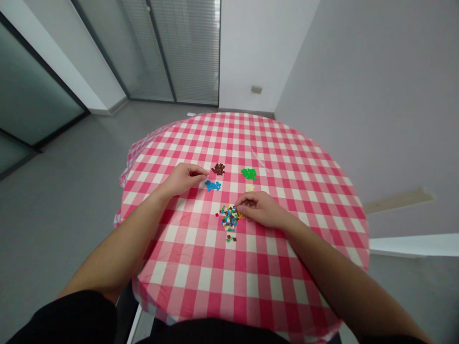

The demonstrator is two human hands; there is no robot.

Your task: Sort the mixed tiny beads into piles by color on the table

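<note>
There is a big mixed pile (228, 217) of tiny toy bricks in red, blue, green, brown, yellow and white. It sits near the middle of a round surface (201, 267) that has a pink and white checked cloth on it. All the other things here are told from this pile.

The right hand (260, 209) is just to the right of the big mixed pile. Its fingers (241, 204) are curled and pinched together, right at the edge of the pile. They may be holding a tiny brick, but the fingers hide it, so I cannot tell.

The left hand (184, 179) is farther away from the pile, up and to the left. Its finger and thumb (204, 172) are pinched together too, just beside a brown pile (218, 169). I cannot tell if they hold a brick.

Past the big mixed pile there are four small piles, one for each color. The brown pile and a blue pile (213, 186) are up and to the left. A green pile (248, 174) and a small cream pile (250, 188) are up and to the right. A few loose bricks (231, 238) lie just below the big mixed pile.
</note>
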